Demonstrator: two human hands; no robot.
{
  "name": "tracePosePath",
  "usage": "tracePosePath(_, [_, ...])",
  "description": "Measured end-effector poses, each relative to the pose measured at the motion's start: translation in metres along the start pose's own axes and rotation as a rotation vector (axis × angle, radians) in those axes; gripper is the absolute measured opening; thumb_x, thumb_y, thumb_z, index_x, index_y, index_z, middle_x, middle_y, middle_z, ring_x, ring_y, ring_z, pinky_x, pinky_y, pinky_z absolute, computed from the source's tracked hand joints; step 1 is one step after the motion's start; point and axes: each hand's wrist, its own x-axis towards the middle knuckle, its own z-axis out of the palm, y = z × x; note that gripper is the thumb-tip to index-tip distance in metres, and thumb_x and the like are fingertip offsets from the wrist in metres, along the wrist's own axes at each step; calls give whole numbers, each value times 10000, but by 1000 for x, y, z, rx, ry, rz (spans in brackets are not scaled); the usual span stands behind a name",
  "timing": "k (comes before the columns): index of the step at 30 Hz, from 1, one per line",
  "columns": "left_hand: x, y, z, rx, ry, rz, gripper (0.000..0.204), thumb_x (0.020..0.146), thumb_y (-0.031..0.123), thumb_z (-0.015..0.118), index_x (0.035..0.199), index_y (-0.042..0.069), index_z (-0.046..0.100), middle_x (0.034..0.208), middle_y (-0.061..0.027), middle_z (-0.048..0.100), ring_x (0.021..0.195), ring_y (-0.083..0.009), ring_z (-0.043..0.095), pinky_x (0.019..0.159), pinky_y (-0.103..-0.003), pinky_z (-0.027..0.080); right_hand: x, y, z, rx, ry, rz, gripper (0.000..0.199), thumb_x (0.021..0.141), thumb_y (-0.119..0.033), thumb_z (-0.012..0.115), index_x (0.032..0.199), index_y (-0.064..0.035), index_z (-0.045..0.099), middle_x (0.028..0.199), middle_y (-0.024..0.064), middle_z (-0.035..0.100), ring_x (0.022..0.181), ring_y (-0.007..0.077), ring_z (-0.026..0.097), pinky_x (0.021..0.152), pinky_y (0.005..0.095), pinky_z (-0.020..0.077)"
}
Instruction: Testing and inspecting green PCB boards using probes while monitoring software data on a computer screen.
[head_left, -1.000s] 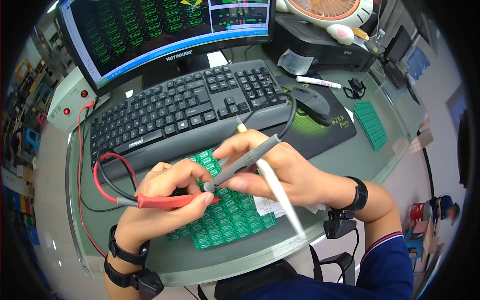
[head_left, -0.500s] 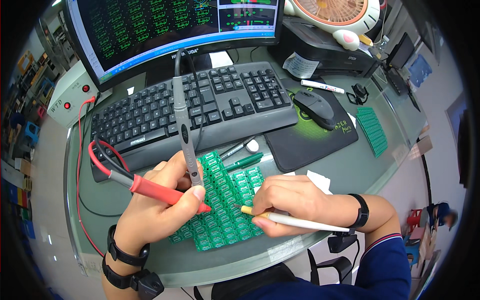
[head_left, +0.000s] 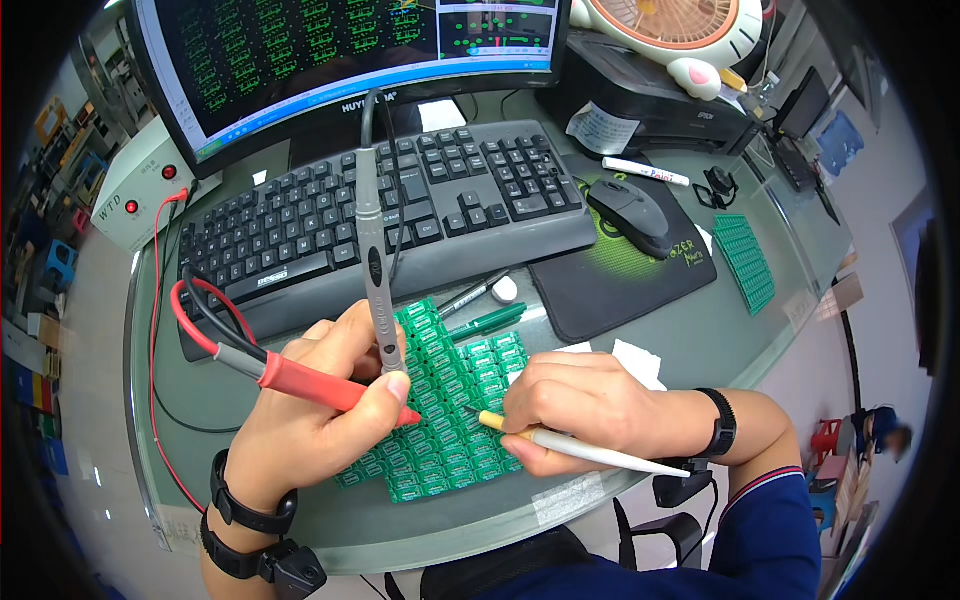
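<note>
My left hand (head_left: 320, 410) is closed around two test probes. The red probe (head_left: 315, 382) points right, its tip over the green circuit board panel (head_left: 440, 470). The grey probe (head_left: 374, 262) stands almost upright between thumb and fingers; its lower tip is hidden by the hand. In my right hand (head_left: 580, 405) is a pinched slim white-handled tool (head_left: 610, 455) with a yellow front and a fine dark tip, which lies over the panel's middle; whether it touches cannot be seen. Rows of small identical boards make up the panel, and more green boards lie beneath it.
Behind the hands stand a black keyboard (head_left: 400, 215) and a monitor (head_left: 340, 50). A green pen (head_left: 490, 320) lies beyond the panel. Rightward are a mouse (head_left: 630, 215) on its pad (head_left: 630, 290) and another green panel (head_left: 744, 262). A red cable (head_left: 155, 370) runs from a white box (head_left: 150, 190).
The grey probe's upper end and its cable have swung slightly right. The right-hand tool has shifted a little to the left. Both hands keep their grips.
</note>
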Motion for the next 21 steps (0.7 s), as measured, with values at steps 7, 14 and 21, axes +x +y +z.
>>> tracePosePath(7, [1, 7, -1, -8, -23, -53, 190, 873, 137, 537, 1004, 5, 501, 736, -88, 641, 675, -154, 665, 636, -293, 526, -1, 1, 1, -26, -3, -6, 223, 716, -3, 748, 840, -49, 569, 762, 82, 591, 665, 248, 621, 563, 337, 513])
tracePosePath(14, [2, 6, -2, 12, -32, -50, 207, 880, 174, 543, 995, 8, 500, 733, -89, 644, 674, -154, 660, 635, -293, 523, -1, 2, 0, -50, -11, -32, 190, 772, -24, 752, 848, -32, 578, 771, 82, 631, 649, 233, 635, 563, 330, 518])
tracePosePath(21, [1, 5, -2, 15, -20, -57, 204, 883, 180, 546, 988, 12, 500, 726, -84, 647, 671, -152, 658, 633, -294, 520, -1, 1, 0, -85, -28, -45, 179, 798, -26, 754, 849, -28, 582, 780, 81, 655, 642, 223, 642, 561, 324, 519])
